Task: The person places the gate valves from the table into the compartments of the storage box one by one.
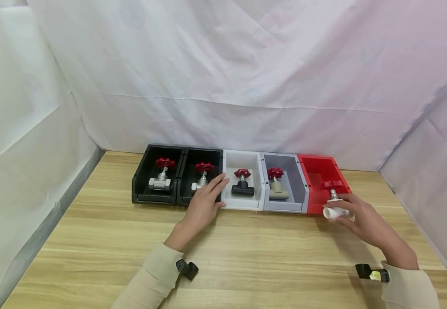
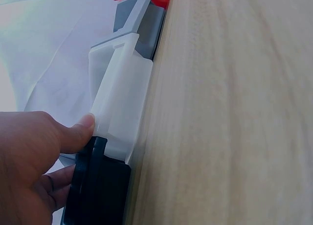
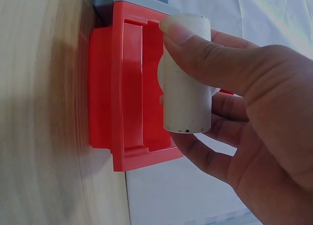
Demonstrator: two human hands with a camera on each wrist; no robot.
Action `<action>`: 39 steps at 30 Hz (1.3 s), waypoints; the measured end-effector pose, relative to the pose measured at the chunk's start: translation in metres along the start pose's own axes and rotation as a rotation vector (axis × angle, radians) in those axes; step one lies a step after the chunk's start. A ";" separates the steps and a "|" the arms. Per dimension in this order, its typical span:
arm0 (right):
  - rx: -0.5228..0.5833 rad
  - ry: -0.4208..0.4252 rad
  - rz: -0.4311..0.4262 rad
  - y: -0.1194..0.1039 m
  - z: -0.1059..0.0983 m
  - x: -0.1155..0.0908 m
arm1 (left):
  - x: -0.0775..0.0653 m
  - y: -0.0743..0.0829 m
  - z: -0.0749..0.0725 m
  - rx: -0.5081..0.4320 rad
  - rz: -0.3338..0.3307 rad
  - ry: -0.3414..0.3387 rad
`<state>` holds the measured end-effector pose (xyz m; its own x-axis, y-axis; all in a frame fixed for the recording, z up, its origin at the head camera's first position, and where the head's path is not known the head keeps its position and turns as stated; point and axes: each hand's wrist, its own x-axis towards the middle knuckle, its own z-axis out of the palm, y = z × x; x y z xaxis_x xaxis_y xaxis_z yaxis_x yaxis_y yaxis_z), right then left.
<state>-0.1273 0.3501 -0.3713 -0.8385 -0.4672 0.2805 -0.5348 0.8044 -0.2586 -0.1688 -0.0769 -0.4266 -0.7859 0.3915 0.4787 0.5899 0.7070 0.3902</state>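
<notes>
In the head view my right hand (image 1: 366,219) holds a white valve (image 1: 337,212) with a red handwheel (image 1: 332,184) over the front of the red bin (image 1: 311,201). Up close, its thumb lies across the white pipe body (image 3: 188,102), with fingers behind it. My left hand (image 1: 201,208) rests at the adjoining walls of a black bin (image 1: 182,189) and the white bin (image 1: 243,204). Its thumb touches the white bin's front edge in the left wrist view, and part of its fingers is hidden behind the black bin (image 2: 100,195).
Another black bin (image 1: 154,198) holds a metal valve (image 1: 160,183); a similar metal valve (image 1: 199,185) is partly behind my left hand. A black valve (image 1: 243,189) lies in the white bin, a beige valve (image 1: 279,192) in the grey bin (image 1: 297,206). White cloth (image 1: 208,64) hangs behind the wooden table (image 1: 254,257).
</notes>
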 end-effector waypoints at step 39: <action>0.023 -0.093 0.136 0.017 0.010 0.034 | -0.001 0.000 0.000 -0.013 0.001 0.006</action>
<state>-0.1662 0.3437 -0.3752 -0.9086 -0.3879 0.1548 -0.4175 0.8542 -0.3100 -0.1679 -0.0776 -0.4270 -0.7842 0.3889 0.4834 0.5932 0.6986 0.4002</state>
